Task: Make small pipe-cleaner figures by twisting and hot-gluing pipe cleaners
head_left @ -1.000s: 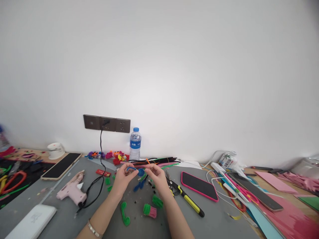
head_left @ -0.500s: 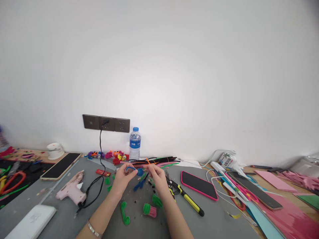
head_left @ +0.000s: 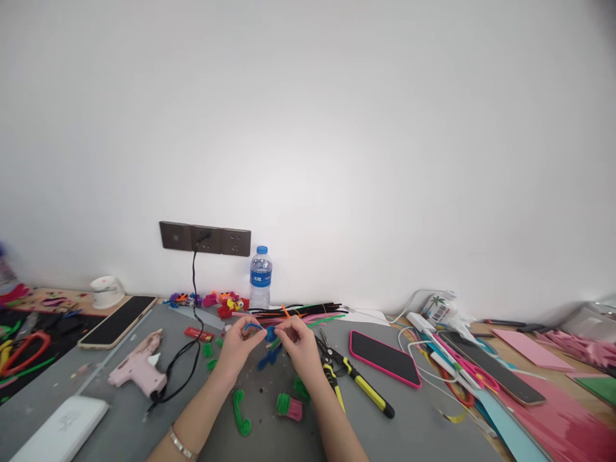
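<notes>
A blue fuzzy coil point(head_left: 271, 333) with a curved blue strand point(head_left: 252, 326) is held between my two hands. My left hand point(head_left: 239, 341) pinches the strand side, its fingers closed. The fingers of my right hand point(head_left: 296, 341) are pressed together at the coil's right edge. An orange stick point(head_left: 285, 311) rises behind the right fingers. Below the hands lie blue fuzzy pieces point(head_left: 270, 359), a curled green piece point(head_left: 241, 412) and a green and pink roll point(head_left: 289, 407). Another green piece is partly hidden by my right wrist.
Yellow-handled pliers point(head_left: 368, 387) and a pink-edged phone point(head_left: 384, 358) lie on the right. A pink glue gun point(head_left: 139, 371) with a black cord is on the left. A water bottle point(head_left: 260, 279) stands by the wall, beside a bundle of fuzzy stems point(head_left: 308, 310).
My right hand has moved left, bringing its fingertips to the blue coil. More of the pliers shows beside my right wrist. My left hand has barely moved.
</notes>
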### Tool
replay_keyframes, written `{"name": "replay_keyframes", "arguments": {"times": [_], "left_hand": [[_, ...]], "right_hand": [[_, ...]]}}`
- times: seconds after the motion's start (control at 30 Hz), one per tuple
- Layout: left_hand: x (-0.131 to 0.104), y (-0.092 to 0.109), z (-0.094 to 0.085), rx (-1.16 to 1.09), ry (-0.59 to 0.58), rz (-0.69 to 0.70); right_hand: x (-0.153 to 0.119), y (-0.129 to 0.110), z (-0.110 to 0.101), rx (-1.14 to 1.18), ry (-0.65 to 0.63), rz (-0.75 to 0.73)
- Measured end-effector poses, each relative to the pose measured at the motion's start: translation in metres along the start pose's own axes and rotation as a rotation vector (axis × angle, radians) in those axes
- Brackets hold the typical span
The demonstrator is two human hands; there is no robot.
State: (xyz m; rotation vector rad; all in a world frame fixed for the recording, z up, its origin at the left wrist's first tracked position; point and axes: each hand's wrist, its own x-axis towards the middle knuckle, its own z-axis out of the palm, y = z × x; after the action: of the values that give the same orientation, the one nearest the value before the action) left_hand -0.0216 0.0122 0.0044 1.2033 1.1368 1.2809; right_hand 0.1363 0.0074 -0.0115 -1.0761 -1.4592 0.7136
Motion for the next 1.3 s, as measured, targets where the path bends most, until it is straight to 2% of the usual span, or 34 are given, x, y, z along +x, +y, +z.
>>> {"name": "replay_keyframes", "arguments": {"times": [0.23, 0.53, 0.67, 0.83, 1.0, 1.23, 1.3], "left_hand": [[-0.001, -0.004, 0.000, -0.021, -0.033, -0.044], [-0.003, 0.006, 0.002, -0.066, 0.002, -0.102], [-0.004, 0.014, 0.000, -0.071, 0.051, -0.117], [-0.002, 0.015, -0.004, -0.095, 0.119, -0.126], [-0.002, 0.011, -0.003, -0.125, 0.101, -0.128], [-0.001, 0.012, -0.002, -0.121, 0.091, -0.113], [-0.001, 0.012, -0.002, -0.115, 0.091, -0.119]], "right_hand": [[-0.002, -0.008, 0.000, 0.004, 0.005, 0.008], [-0.003, 0.002, 0.005, 0.118, 0.004, 0.060], [0.002, 0.005, -0.001, 0.238, 0.120, 0.077], [0.010, 0.012, -0.023, 0.298, 0.308, 0.106], [0.014, 0.017, -0.034, 0.366, 0.442, 0.137], [0.014, 0.018, -0.031, 0.362, 0.436, 0.133], [0.014, 0.017, -0.034, 0.250, 0.395, 0.119]]}}
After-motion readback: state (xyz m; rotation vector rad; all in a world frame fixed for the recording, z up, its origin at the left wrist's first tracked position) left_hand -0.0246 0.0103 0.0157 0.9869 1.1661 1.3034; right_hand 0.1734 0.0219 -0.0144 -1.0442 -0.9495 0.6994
